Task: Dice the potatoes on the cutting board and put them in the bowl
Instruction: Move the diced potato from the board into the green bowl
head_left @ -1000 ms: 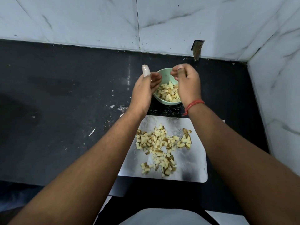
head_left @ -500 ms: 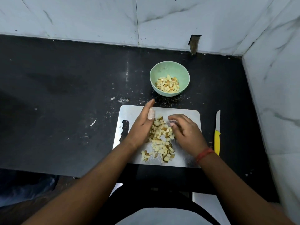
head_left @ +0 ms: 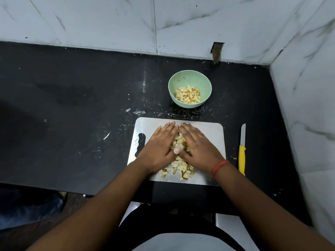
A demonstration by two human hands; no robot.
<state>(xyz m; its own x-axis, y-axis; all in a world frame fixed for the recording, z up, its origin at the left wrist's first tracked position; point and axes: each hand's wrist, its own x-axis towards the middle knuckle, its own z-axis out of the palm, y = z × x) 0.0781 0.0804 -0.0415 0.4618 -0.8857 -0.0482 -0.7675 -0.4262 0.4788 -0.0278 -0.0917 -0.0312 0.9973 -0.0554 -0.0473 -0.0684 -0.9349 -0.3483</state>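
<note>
half a second before, the hands had only begun closing on the pile; now the left hand point(head_left: 159, 151) and right hand point(head_left: 196, 148) lay palm-down and flat on the cutting board point(head_left: 211, 132), fingertips meeting near its far edge, cupped around the diced potato point(head_left: 178, 166) with fingers spread, nothing clamped yet. some cubes still lay loose toward the board's near edge. the bowl point(head_left: 189, 77), beyond the board's far edge, already held a share. the knife point(head_left: 242, 153) lay idle off the board's right edge. another scoop looked imminent, with dicing apparently finished.
</note>
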